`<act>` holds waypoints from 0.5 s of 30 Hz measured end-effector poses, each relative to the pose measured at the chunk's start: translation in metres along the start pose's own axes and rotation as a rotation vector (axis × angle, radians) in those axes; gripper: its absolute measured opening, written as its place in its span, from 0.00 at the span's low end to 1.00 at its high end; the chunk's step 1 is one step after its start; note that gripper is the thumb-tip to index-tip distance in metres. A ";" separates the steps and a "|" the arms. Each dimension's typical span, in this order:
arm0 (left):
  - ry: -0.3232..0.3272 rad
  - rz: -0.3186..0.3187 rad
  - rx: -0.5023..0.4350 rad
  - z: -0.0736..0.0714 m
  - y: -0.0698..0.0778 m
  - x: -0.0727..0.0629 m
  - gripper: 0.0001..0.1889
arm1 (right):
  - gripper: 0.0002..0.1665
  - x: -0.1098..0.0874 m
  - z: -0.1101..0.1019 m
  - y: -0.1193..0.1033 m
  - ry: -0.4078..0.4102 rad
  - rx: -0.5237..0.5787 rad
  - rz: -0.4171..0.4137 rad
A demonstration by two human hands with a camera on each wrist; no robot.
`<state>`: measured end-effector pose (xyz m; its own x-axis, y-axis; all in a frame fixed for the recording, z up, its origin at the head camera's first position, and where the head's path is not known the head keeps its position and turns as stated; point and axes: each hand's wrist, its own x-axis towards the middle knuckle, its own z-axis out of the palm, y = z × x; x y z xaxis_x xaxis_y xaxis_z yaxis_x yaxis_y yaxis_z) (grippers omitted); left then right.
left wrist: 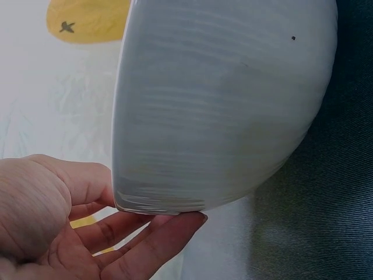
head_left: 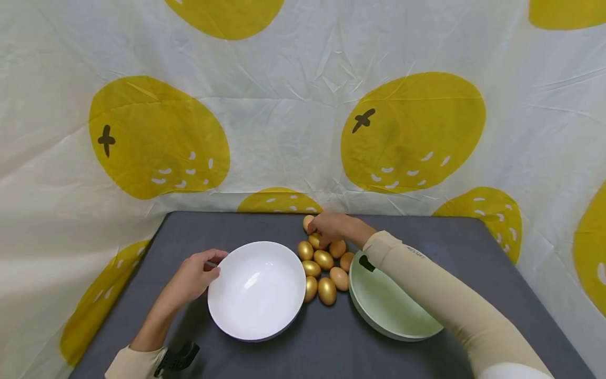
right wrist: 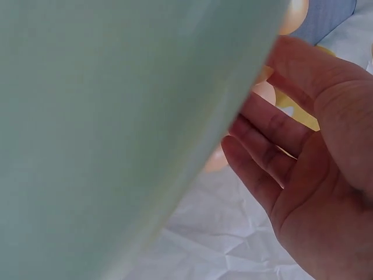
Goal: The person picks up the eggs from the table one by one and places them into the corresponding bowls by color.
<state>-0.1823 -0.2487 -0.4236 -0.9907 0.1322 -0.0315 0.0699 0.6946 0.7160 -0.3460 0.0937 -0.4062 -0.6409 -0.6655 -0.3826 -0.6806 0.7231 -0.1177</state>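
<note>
My left hand [head_left: 191, 281] pinches the left rim of a white bowl [head_left: 255, 292]. In the left wrist view its fingers [left wrist: 154, 248] press the bowl's outer wall. My right hand [head_left: 333, 227] is at the far end of a cluster of eggs, thumb and fingers about a gold egg [head_left: 314, 240]. A brown egg [head_left: 307, 223] lies beside the fingertips. In the right wrist view, a pale green bowl [right wrist: 116, 116] blocks part of the fingers [right wrist: 256, 169]. Several gold eggs [head_left: 324, 260] and several brown eggs [head_left: 339, 279] lie between the two bowls.
The green bowl [head_left: 393, 308] stands right of the eggs, under my right forearm. Dark grey cloth covers the table [head_left: 326, 342]. Behind it hangs a white curtain [head_left: 284, 142] with large yellow fruit prints.
</note>
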 end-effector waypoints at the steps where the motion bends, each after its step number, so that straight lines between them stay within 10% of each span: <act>1: -0.001 -0.001 -0.003 0.000 0.000 0.000 0.18 | 0.28 0.000 0.000 0.000 0.000 -0.001 -0.005; 15: 0.005 0.026 0.025 -0.001 -0.001 0.002 0.17 | 0.26 -0.007 -0.004 0.007 0.156 0.112 -0.154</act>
<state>-0.1842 -0.2501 -0.4237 -0.9892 0.1463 -0.0095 0.0980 0.7082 0.6991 -0.3482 0.1028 -0.4007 -0.5855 -0.7838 -0.2071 -0.7366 0.6210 -0.2678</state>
